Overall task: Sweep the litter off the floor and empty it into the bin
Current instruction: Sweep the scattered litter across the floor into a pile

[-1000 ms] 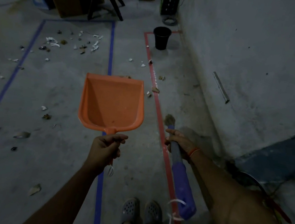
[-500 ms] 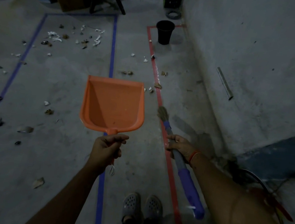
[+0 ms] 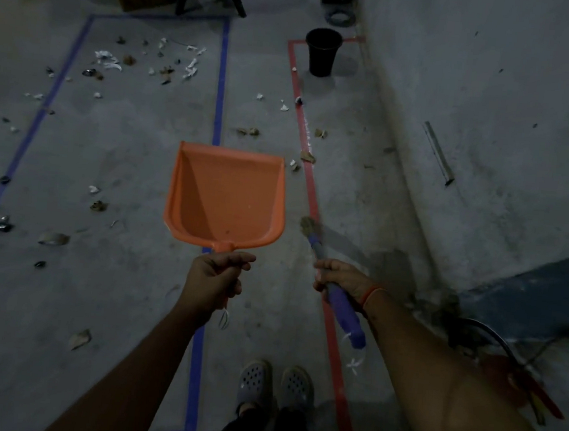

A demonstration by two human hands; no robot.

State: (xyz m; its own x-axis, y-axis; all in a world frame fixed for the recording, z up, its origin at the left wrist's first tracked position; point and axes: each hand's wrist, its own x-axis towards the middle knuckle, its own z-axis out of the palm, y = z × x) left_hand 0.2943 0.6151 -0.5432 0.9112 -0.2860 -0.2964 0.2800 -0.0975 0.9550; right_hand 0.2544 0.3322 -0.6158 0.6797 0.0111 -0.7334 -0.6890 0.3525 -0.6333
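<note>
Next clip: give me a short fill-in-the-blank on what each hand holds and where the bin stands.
1. The left hand holds the ____ dustpan by its handle.
2. The right hand grips the broom, whose handle is ____.
3. The black bin stands inside the outline of ____ tape.
4. The dustpan holds ____ litter.

Missing words: orange; purple; red; no

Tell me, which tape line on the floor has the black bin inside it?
The red tape line on the right, by the wall. The black bin stands at its far end; the blue tape line surrounds scattered litter instead.
</note>
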